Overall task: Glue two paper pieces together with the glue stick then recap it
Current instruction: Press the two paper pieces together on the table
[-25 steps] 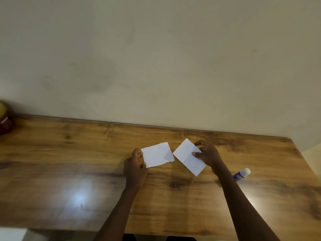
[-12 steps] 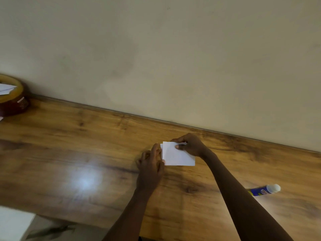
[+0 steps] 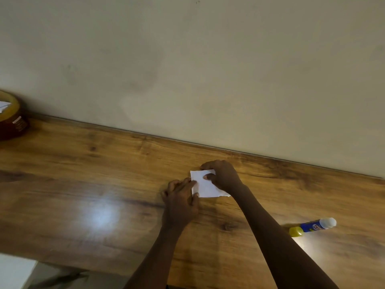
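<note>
Two white paper pieces [image 3: 205, 185] lie stacked one on the other on the wooden table [image 3: 104, 163], near its back edge. My right hand [image 3: 221, 175] grips the stack's upper right corner, thumb on top and fingers over the far edge. My left hand [image 3: 180, 197] presses its fingertips on the stack's left edge. A blue glue stick [image 3: 313, 226] with a white cap and a yellow base lies on its side at the right, apart from both hands.
A brown jar with a yellow rim [image 3: 11, 122] holding a bit of white paper stands at the far left by the wall. The beige wall [image 3: 187, 69] runs along the table's back edge. A bright light glare [image 3: 100, 215] shows on the tabletop left of my hands.
The two papers lay side by side a second ago; my right hand has brought its piece over onto the left one, and both hands now hold the stack. The view shifted left.
</note>
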Available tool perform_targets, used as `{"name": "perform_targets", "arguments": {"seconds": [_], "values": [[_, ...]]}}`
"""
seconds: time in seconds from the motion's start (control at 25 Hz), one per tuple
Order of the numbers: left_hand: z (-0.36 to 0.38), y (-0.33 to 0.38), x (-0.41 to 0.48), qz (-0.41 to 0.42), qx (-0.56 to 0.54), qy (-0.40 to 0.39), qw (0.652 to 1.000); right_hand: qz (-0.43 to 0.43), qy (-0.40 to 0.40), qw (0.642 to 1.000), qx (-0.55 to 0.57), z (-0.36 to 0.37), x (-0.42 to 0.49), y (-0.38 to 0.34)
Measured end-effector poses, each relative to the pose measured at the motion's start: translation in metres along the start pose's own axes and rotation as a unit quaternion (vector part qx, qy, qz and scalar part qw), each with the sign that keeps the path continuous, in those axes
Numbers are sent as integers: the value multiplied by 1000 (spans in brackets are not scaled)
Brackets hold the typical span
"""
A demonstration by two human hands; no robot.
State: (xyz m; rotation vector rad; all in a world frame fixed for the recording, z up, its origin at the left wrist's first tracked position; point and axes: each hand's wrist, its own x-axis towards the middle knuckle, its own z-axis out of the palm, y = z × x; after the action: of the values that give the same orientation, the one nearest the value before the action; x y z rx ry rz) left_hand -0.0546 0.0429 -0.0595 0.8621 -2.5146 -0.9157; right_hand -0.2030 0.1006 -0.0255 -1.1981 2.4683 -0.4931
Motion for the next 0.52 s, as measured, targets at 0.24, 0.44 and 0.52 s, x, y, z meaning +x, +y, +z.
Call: {"name": "perform_targets", "arguments": {"seconds": [0.24, 0.44, 0.52], "values": [[2, -2, 0, 5, 17, -4, 1000, 69, 149, 985, -47, 15, -14, 10], [4, -2, 0, 5, 25, -1, 1000, 91, 247, 965, -13, 32, -41, 5], [4, -2, 1, 11, 29, -6, 999, 25, 210, 977, -5, 41, -49, -4]]}}
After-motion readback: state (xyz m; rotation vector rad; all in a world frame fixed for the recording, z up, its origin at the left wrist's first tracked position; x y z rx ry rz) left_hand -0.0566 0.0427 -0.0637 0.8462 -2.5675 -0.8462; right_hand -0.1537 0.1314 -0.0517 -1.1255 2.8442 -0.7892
